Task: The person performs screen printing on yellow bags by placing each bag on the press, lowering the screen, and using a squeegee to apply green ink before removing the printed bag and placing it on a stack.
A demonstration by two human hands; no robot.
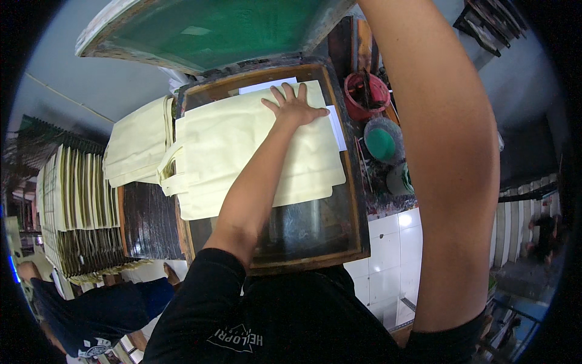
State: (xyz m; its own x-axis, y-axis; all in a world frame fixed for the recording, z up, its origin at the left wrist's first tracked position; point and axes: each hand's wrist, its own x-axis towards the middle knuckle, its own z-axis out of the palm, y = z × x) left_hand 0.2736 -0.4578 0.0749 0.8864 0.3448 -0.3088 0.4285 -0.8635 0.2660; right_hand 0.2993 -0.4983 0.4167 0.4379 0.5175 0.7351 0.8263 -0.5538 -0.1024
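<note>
A cream fabric tote bag (224,145) lies flat on a dark glass-topped work board (321,224) with a wooden rim. Its handles hang over the board's left side. My left hand (294,112) rests on the bag near its far right corner, fingers spread and holding nothing. White pieces of paper or card (337,128) stick out from under the bag at its far and right edges. Above the board's far side, a screen-printing frame (218,33) with green mesh is tilted up. My right arm reaches up along the right, with its hand beyond the top edge.
More cream bags (142,142) are stacked left of the board, beside a rack (79,194) of hanging bags. A red bucket (367,94) with tools and a tub of green stuff (381,144) stand on the right. Another person (103,309) is at the lower left.
</note>
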